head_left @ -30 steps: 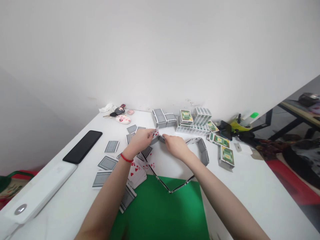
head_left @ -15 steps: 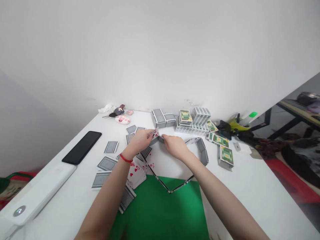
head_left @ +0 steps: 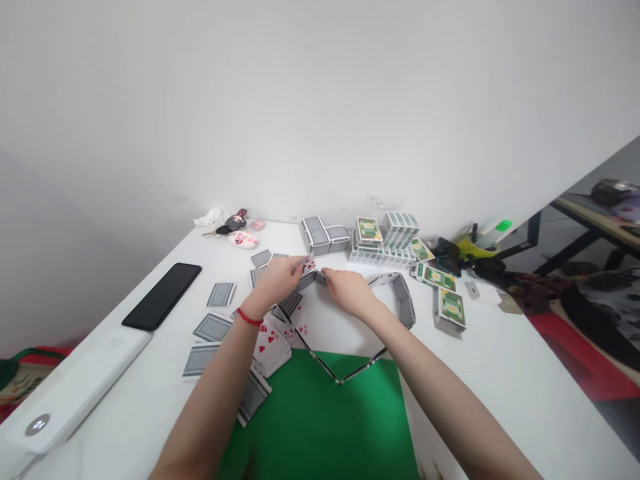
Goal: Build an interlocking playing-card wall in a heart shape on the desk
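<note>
The left hand point(head_left: 275, 283) holds a playing card point(head_left: 309, 265) in a narrow pinch; red heart pips show on the card beyond the fingers. A red cord bracelet point(head_left: 250, 318) encircles the left wrist. The right hand point(head_left: 350, 293) grips the rim of a card loop point(head_left: 404, 301) between thumb and fingers. The held card is next to this rim; whether the two touch cannot be told.

The card loop consists of joined panels standing on edge. It extends from between the hands, around the right forearm, and forward over the edge of a green mat point(head_left: 330, 427). Its grey-backed panels are visible on the right side.

Face-up cards point(head_left: 270, 347) lie overlapped beside the left forearm. Face-down cards point(head_left: 213, 327) lie spread to the left on the white table point(head_left: 500, 387). Two card-back blocks point(head_left: 316, 233) stand near the wall, beyond the hands. To their right is a stack of green-and-white boxes point(head_left: 383, 255), with a separate green-labelled box point(head_left: 450, 310) nearer the right edge. A black phone point(head_left: 163, 295) lies at the far left, beside a white device point(head_left: 83, 387).
</note>
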`<state>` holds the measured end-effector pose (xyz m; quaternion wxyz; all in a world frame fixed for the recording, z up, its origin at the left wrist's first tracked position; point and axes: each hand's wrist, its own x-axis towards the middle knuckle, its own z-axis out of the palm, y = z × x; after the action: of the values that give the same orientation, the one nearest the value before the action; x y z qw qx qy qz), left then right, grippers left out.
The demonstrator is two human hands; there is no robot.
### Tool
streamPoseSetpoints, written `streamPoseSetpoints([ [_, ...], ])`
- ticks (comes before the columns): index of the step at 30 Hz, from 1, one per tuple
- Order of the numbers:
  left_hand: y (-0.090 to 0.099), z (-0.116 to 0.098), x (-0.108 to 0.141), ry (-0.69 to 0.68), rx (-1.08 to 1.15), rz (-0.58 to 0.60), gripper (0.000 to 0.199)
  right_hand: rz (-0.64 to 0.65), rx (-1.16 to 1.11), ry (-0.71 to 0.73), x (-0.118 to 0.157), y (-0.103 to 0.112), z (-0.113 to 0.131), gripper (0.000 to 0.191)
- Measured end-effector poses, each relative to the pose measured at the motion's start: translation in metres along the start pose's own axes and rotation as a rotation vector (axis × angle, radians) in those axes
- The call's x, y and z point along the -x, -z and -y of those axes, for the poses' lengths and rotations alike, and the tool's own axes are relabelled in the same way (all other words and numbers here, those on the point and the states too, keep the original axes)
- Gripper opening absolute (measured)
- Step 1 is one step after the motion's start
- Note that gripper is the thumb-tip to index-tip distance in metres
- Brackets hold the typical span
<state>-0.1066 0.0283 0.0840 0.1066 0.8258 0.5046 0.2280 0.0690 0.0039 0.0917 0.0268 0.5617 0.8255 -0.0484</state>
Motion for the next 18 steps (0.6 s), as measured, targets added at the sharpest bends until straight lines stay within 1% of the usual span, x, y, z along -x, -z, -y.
streamPoseSetpoints([
  [6, 0.0018, -0.0022, 0.0008, -0.010, -0.010, 0.020, 0.028, -0.002, 0.008, 0.000, -0.0002, 0.0001, 0.0001, 0.038],
  [12, -0.0006, -0.0031, 0.0001, 0.014, -0.038, 0.027, 0.032, -0.018, 0.004, 0.007, -0.0010, -0.0021, -0.0010, 0.037],
  [18, 0.0007, -0.0057, 0.0005, 0.008, -0.074, 0.086, 0.027, -0.041, 0.002, 0.013, -0.0014, -0.0050, -0.0025, 0.034],
])
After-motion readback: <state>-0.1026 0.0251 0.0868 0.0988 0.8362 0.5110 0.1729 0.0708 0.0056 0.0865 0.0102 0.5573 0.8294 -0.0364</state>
